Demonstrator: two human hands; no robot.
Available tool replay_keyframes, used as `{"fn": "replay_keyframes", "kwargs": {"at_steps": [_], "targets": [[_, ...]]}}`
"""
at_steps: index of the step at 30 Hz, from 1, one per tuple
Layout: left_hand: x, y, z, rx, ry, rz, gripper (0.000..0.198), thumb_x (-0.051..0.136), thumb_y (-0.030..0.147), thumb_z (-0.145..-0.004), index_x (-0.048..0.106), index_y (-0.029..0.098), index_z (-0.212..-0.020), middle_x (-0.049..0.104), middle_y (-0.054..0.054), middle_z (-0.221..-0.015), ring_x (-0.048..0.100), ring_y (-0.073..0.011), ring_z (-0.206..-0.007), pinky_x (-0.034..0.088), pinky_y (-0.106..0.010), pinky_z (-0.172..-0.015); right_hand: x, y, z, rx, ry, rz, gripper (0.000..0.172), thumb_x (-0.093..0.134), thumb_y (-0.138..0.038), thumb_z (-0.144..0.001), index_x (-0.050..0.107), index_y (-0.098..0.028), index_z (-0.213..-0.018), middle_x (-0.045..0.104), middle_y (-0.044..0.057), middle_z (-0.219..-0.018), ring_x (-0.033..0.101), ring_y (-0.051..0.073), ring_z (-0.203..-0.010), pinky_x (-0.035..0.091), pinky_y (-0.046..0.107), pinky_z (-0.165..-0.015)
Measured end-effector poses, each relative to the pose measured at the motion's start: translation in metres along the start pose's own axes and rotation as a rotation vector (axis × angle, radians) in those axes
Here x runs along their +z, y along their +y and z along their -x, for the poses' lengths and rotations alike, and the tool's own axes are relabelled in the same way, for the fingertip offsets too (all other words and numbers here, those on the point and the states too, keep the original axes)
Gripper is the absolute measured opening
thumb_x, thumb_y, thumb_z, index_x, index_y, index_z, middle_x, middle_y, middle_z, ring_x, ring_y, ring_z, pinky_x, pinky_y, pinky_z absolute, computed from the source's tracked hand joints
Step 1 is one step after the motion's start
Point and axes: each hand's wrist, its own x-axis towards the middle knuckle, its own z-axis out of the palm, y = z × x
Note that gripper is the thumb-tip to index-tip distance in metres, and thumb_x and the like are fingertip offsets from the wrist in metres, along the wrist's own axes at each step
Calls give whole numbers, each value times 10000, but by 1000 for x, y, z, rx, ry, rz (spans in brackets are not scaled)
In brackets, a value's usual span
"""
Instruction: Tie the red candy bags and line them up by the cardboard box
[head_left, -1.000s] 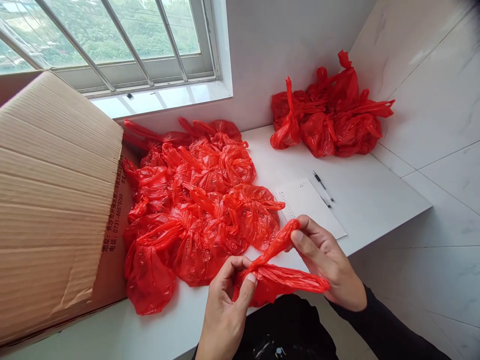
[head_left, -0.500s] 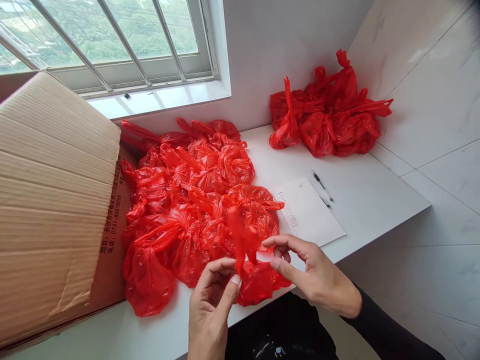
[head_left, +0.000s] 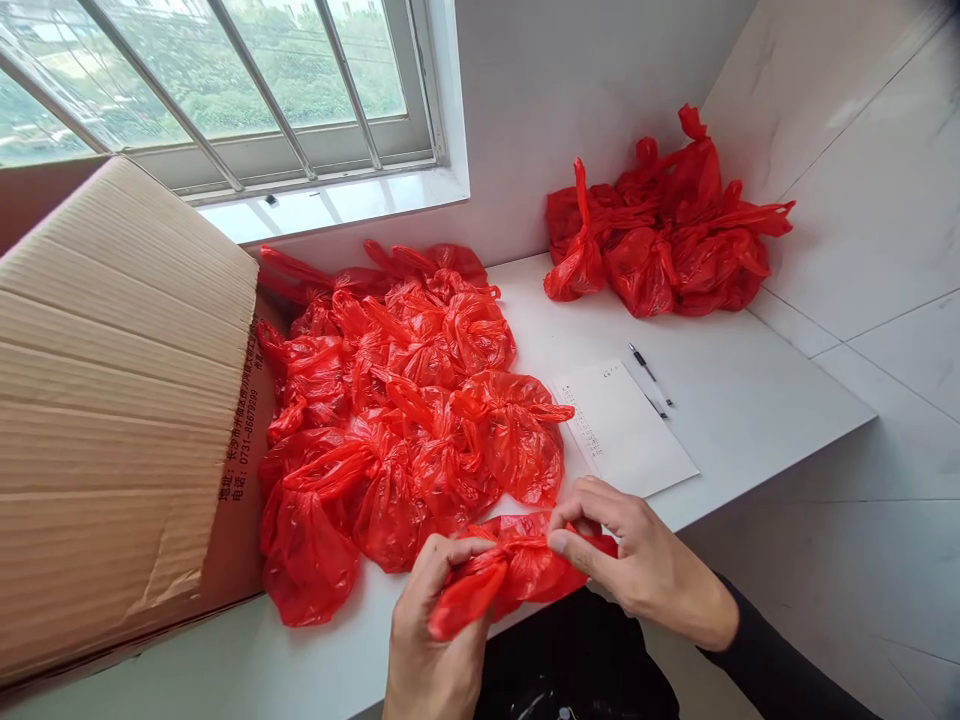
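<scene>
A small red plastic bag (head_left: 517, 568) sits at the near edge of the white counter (head_left: 750, 390), held between both hands. My left hand (head_left: 435, 640) grips its left end, fingers closed round a twisted handle. My right hand (head_left: 637, 565) pinches the bag's right side with thumb and fingers. A big heap of knotted red bags (head_left: 405, 400) lies just beyond, spilling from a tipped cardboard box (head_left: 112, 420) on the left.
A second, smaller pile of knotted red bags (head_left: 664, 240) lies in the far right corner against the tiled wall. A sheet of paper (head_left: 622, 425) and a pen (head_left: 649, 372) lie between the piles. A barred window (head_left: 225, 90) is behind.
The bag's handles, stretched apart a second ago and then standing up between the hands, are now pulled down and bunched. Both hands have closed in on the bag.
</scene>
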Motion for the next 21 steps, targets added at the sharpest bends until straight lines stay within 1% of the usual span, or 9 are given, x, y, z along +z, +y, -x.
{"fn": "replay_keyframes", "kwargs": {"at_steps": [2, 4, 7, 9, 12, 14, 17, 19, 21], "targets": [[-5, -1, 2, -59, 138, 70, 213, 724, 454, -833, 699, 263, -925, 662, -9, -901, 620, -198, -854, 479, -273, -797, -4, 2, 3, 36, 61, -28, 224, 532, -389, -1014, 594, -240, -859, 548, -10, -821, 506, 156, -753, 416, 294, -718], [-8, -1, 4, -91, 205, 120, 252, 734, 473, -821, 670, 257, -932, 651, -5, -919, 602, -188, -857, 480, -260, -786, -8, 4, 6, 55, 95, -45, 224, 503, -407, -1028, 565, -246, -885, 554, -8, -873, 529, 160, -822, 424, 291, -775], [-5, 3, 8, -29, 202, 132, 235, 745, 443, -821, 630, 258, -909, 623, -3, -958, 568, -180, -928, 456, -235, -797, -6, 4, 8, 58, 59, -80, 178, 539, -441, -1009, 577, -268, -1024, 580, -2, -995, 551, 173, -940, 426, 297, -866], [-1, 7, 11, 15, 184, 128, 218, 745, 413, -827, 595, 256, -842, 599, 5, -937, 547, -171, -937, 436, -222, -795, -1, 2, 7, 57, 5, -92, 238, 613, -466, -964, 590, -284, -1116, 588, -2, -1009, 555, 178, -930, 433, 299, -852], [-2, 10, 13, 17, 191, 91, 241, 716, 421, -857, 559, 249, -792, 565, 20, -844, 531, -153, -835, 434, -223, -754, 5, -1, 7, 37, -4, -86, 205, 610, -459, -966, 613, -254, -975, 566, -10, -891, 527, 165, -804, 426, 298, -772], [-8, 10, 15, -14, 285, 67, 249, 696, 455, -870, 566, 251, -810, 570, 27, -818, 535, -147, -797, 444, -228, -756, 4, 0, 11, 66, 73, -138, 241, 530, -460, -1008, 574, -243, -915, 536, -13, -836, 498, 156, -750, 420, 294, -729], [-14, 11, 19, -63, 437, 61, 276, 703, 504, -848, 574, 260, -853, 600, 28, -839, 562, -155, -817, 461, -232, -773, -2, 5, 20, 122, 204, -263, 227, 479, -472, -1029, 535, -256, -994, 523, -7, -869, 509, 161, -772, 442, 286, -724], [-15, 15, 22, -75, 468, 30, 299, 726, 515, -815, 601, 279, -949, 632, 21, -936, 588, -176, -906, 464, -247, -822, -5, 7, 26, 94, 225, -302, 203, 497, -458, -1023, 516, -259, -990, 523, -1, -892, 528, 166, -803, 459, 287, -754], [-13, 20, 24, -51, 444, -79, 328, 736, 507, -798, 634, 296, -1028, 656, 11, -1013, 595, -201, -994, 444, -275, -902, -5, 7, 31, 30, 201, -306, 195, 528, -446, -1010, 503, -258, -966, 537, 9, -914, 548, 176, -841, 468, 296, -793]]}}
